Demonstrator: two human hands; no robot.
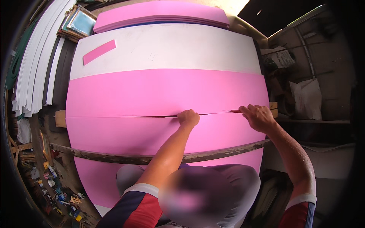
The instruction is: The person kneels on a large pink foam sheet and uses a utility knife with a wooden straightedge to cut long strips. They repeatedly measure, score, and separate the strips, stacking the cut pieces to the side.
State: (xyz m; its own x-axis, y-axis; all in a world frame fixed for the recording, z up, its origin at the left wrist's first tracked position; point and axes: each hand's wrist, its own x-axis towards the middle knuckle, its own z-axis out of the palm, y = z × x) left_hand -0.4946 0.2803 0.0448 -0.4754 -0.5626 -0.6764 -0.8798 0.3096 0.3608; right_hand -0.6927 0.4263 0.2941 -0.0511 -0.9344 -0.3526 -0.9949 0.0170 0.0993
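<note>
A large pink foam sheet (163, 91) lies across a white board (182, 47), with a long cut running through it from left to right. The cut gapes dark left of the middle and narrows to a thin line toward the right. At the gap my left hand (189, 118) is closed on the sheet's cut edge, the fingertips hidden beneath. Farther right, my right hand (259, 117) grips a slim reddish cutter knife (235, 111), its tip at the cut line. A long worn wooden strip (110, 156) rests across the near part of the pink foam, in front of my knees.
A small pink offcut (99, 52) lies on the white board at the far left. Stacked pink sheets (159, 13) sit at the back. White panels (42, 53) and framed screens (80, 23) stand left. Cluttered small containers (55, 186) are at lower left; white sacks (306, 95) are at right.
</note>
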